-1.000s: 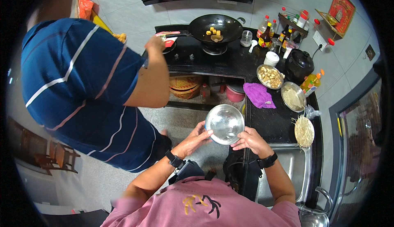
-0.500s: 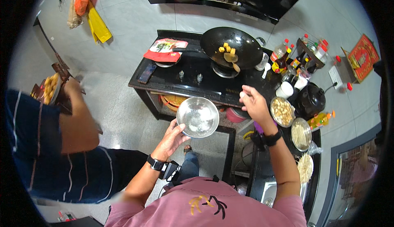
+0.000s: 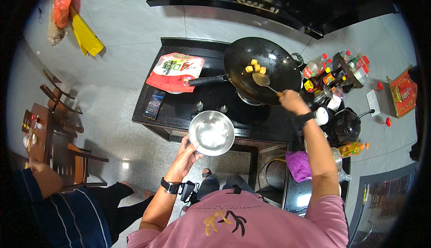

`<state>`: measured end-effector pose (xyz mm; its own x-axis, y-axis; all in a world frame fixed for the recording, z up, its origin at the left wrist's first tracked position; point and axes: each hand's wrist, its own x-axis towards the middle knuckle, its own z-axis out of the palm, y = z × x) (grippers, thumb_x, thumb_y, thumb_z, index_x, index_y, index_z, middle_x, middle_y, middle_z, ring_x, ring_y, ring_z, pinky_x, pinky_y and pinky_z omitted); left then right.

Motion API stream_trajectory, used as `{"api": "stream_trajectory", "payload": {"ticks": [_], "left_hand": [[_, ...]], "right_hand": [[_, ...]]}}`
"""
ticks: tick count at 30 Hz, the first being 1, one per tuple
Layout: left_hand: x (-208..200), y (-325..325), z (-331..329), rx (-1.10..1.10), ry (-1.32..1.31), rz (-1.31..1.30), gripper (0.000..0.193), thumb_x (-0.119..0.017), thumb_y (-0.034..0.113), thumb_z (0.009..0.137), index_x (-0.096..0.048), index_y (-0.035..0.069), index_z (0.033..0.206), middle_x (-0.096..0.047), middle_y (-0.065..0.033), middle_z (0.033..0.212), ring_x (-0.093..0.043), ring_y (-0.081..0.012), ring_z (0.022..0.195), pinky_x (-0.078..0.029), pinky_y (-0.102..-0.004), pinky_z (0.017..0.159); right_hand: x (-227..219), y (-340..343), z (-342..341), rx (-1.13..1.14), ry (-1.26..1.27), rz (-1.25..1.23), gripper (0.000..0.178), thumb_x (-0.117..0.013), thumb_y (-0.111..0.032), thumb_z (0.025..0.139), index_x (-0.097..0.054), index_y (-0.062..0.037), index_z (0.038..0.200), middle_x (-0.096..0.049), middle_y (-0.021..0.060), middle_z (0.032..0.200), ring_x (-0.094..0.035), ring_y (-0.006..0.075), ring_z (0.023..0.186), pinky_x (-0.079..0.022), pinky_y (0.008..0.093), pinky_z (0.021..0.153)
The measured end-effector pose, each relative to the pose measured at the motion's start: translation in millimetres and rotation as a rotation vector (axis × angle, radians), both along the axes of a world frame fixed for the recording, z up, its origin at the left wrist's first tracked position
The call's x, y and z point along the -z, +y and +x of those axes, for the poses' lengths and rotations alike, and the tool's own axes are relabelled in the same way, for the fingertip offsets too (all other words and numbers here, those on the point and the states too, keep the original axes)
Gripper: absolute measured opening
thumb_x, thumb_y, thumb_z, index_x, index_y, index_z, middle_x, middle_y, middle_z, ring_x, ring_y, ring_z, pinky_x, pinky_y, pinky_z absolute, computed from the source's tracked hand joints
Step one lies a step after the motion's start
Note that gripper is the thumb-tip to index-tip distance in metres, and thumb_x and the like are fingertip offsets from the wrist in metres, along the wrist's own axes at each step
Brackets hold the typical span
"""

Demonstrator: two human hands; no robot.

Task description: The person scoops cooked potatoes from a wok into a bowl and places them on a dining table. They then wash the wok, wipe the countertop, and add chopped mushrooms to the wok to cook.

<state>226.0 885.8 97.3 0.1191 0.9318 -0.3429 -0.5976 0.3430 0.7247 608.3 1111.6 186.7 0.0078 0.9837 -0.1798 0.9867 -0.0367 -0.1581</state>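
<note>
My left hand [image 3: 183, 160] grips a shallow metal bowl [image 3: 211, 132] by its near left rim, thumb on the edge. The bowl hangs in front of the stove's near edge; its inside shines and no food shows in it. My right hand [image 3: 294, 102] is closed round the wooden handle end of a spatula [image 3: 261, 79]. The spatula's blade rests inside a black wok [image 3: 240, 57], just beside several golden cubes of food [image 3: 255, 68]. The wok sits tilted on the right burner, its black handle pointing left.
Left of the wok lie a red-and-white bag [image 3: 173, 82] and a phone [image 3: 155, 104]. Bottles [image 3: 315, 66], a black pot [image 3: 343, 124] and a purple cloth [image 3: 298, 166] stand or lie at the right. A range hood [image 3: 269, 1] overhangs. Another person [image 3: 67, 216] is at the lower left.
My right hand has gone from above the counter's edge to the spatula's handle and closed on it. The other person has moved farther left. My left hand still holds the bowl.
</note>
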Motion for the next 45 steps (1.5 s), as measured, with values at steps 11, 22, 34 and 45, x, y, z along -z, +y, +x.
{"api": "stream_trajectory", "payload": {"ticks": [11, 22, 34, 45], "left_hand": [[-19.8, 42.8, -1.9, -0.073, 0.006, -0.050, 0.058, -0.066, 0.024, 0.092, -0.034, 0.011, 0.138, -0.052, -0.0110, 0.128, -0.058, -0.0214, 0.112, -0.051, -0.0367, 0.091], [-57.1, 90.4, 35.9, -0.048, 0.021, -0.030, 0.060, -0.067, 0.027, 0.091, -0.034, 0.010, 0.139, -0.052, -0.0105, 0.129, -0.058, -0.0208, 0.112, -0.051, -0.0352, 0.087], [-79.2, 191.1, 87.8, -0.015, -0.003, -0.051, 0.044, -0.067, 0.034, 0.092, -0.048, 0.008, 0.122, -0.056, -0.0157, 0.122, -0.061, -0.0297, 0.109, -0.054, -0.0448, 0.093], [-76.5, 254.9, 121.1, -0.004, -0.003, 0.006, 0.054, -0.075, 0.038, 0.085, -0.051, 0.008, 0.122, -0.056, -0.0133, 0.118, -0.057, -0.0265, 0.106, -0.051, -0.0422, 0.091]], "right_hand": [[-112.4, 7.8, 85.6, -0.290, 0.069, -0.155, 0.031, -0.064, -0.017, 0.077, -0.074, -0.0065, 0.104, -0.072, 0.0177, 0.084, -0.070, 0.0266, 0.075, -0.054, 0.0339, 0.073], [50.1, 43.0, 30.6, -0.198, 0.211, 0.242, 0.039, -0.060, -0.014, 0.089, -0.056, -0.0002, 0.126, -0.067, 0.0278, 0.087, -0.065, 0.0443, 0.081, -0.054, 0.0515, 0.071], [-26.0, 36.6, 44.3, -0.349, 0.425, 0.460, 0.037, -0.061, -0.012, 0.089, -0.059, 0.0021, 0.123, -0.066, 0.0299, 0.094, -0.065, 0.0441, 0.086, -0.053, 0.0462, 0.076], [-120.4, -66.3, 47.2, -0.412, 0.238, 0.494, 0.048, -0.068, 0.002, 0.081, -0.061, -0.0080, 0.127, -0.050, 0.0160, 0.077, -0.057, 0.0346, 0.066, -0.045, 0.0408, 0.059]]}}
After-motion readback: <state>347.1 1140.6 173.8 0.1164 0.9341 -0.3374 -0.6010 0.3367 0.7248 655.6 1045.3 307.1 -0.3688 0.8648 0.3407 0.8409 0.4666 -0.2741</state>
